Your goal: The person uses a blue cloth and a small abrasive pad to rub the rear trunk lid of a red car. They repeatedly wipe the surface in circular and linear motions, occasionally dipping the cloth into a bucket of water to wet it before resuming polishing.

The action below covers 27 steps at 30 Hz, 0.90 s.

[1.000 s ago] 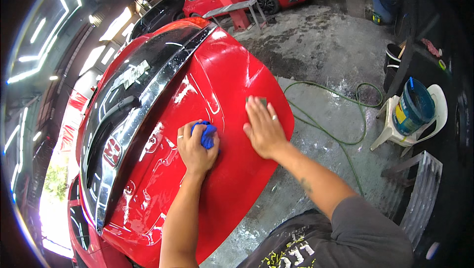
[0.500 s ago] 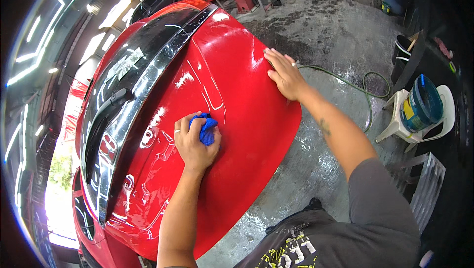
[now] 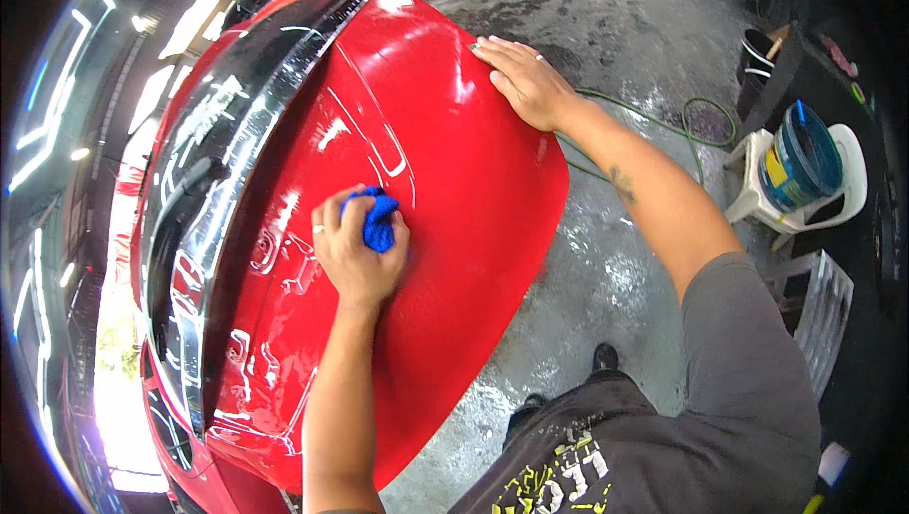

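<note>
A glossy red car hood (image 3: pixel 454 258) spreads out in front of me, its surface carrying bright reflections. My left hand (image 3: pixel 352 263) presses a crumpled blue cloth (image 3: pixel 381 221) onto the middle of it, fingers curled around the cloth and a ring on one finger. Farther off to the right, my right hand (image 3: pixel 525 83) lies flat on the hood's edge, fingers stretched out and holding nothing. What its palm covers is hidden. Left of the hood run the car's dark windshield (image 3: pixel 256 60) and a black wiper (image 3: pixel 194 178).
A blue bucket (image 3: pixel 800 159) sits on a white plastic chair (image 3: pixel 857 168) at right. A green hose (image 3: pixel 696 135) loops over the wet grey floor (image 3: pixel 606 268). A metal step stool (image 3: pixel 824 315) stands at my right, and a black bucket (image 3: pixel 755 64) farther back.
The whole view has shifted, so the car and both hands appear higher and farther left. On the hood, my left hand with the cloth and my flat right hand stay at about the same spots.
</note>
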Available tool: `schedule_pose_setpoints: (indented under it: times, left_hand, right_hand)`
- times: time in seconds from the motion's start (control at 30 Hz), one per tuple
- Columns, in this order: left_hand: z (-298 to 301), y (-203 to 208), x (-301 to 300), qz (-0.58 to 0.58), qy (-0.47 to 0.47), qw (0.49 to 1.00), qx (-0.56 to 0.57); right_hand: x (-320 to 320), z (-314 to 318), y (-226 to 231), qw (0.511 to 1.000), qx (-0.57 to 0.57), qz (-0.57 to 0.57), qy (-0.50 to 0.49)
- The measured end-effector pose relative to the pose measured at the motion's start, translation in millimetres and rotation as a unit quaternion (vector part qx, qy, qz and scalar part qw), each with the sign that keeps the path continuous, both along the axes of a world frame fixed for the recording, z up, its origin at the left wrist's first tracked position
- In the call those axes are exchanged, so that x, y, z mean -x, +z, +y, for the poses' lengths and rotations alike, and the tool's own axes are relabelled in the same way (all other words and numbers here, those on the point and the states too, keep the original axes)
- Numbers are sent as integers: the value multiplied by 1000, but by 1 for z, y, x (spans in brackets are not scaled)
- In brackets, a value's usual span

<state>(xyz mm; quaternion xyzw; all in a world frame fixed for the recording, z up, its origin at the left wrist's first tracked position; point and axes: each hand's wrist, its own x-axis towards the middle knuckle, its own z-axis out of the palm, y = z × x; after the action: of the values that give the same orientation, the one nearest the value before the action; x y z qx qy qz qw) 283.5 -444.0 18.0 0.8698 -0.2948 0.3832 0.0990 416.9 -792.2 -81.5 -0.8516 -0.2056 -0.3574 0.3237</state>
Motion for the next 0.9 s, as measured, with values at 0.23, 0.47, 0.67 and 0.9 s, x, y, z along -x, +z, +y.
schedule_pose_setpoints:
  times: [0.23, 0.47, 0.67, 0.9]
  left_hand:
    - [-6, -4, -1, -12, -8, 1000, -4]
    - [3, -6, 3, -26, -7, 1000, 15]
    - [-10, -3, 5, -43, -7, 999, 0]
    - [17, -7, 4, -31, -9, 999, 22]
  right_hand:
    - [141, 88, -81, 979, -110, 104, -136]
    - [341, 232, -95, 964, 35, 237, -116]
    - [242, 128, -74, 904, -46, 325, -272]
    - [351, 254, -81, 915, 49, 336, -217]
